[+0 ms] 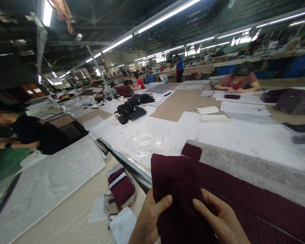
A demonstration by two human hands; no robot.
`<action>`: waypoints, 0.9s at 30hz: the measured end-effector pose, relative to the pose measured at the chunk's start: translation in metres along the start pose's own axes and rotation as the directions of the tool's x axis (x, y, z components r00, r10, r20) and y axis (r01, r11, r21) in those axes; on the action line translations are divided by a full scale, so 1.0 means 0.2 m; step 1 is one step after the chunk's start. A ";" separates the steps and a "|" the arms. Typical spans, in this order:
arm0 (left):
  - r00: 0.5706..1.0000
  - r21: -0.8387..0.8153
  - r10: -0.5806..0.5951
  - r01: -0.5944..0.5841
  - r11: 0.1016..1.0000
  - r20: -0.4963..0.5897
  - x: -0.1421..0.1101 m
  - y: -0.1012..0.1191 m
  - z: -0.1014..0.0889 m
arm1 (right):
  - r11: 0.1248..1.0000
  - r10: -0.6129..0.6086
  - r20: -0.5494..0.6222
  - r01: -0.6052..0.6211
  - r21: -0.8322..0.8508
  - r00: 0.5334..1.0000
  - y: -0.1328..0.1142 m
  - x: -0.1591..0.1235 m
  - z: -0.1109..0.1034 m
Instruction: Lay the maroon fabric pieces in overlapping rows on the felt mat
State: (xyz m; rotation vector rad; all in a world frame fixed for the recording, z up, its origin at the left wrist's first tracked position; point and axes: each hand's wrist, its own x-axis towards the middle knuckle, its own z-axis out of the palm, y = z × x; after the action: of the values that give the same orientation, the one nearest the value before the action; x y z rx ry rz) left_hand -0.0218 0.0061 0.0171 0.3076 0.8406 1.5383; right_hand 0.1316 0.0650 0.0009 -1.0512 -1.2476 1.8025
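Observation:
A dark maroon fabric panel (176, 183) is held up in front of me between both hands. My left hand (152, 213) grips its left side, thumb on the near face and fingers behind. At its right edge, my right hand (218, 217) pinches the cloth between thumb and fingers. Behind and to the right lies a long run of maroon fabric (256, 200) with a pale line along it. A small maroon piece (191, 151) rests just beyond the panel, on a grey mottled sheet (231, 159).
A white fan (144, 140) sits on the white table (132, 123). Bundled maroon and white pieces (122, 188) lie on a beige surface at left. Dark folded cloth (136, 110) is farther back. One person (40, 132) works at left, another (240, 79) across the table.

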 end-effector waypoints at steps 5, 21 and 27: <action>1.000 -0.024 -0.013 0.013 1.000 -0.028 0.00 0.00 0.01 | 0.997 -0.032 0.087 0.039 -0.072 0.996 0.02 0.02 -0.04; 0.999 -0.011 -0.021 0.021 1.000 0.029 -0.01 0.00 0.01 | 0.992 -0.095 -0.049 0.091 -0.086 0.994 -0.01 0.03 -0.07; 0.999 0.017 -0.016 0.015 1.000 0.043 -0.02 0.01 0.02 | 0.997 -0.057 -0.018 0.056 -0.052 0.998 -0.02 0.03 -0.08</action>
State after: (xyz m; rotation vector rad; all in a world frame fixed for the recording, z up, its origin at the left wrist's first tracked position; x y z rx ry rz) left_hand -0.0202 0.0042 0.0222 0.3450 0.8209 1.5060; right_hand 0.1442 0.0769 -0.0008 -1.0495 -1.3055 1.7215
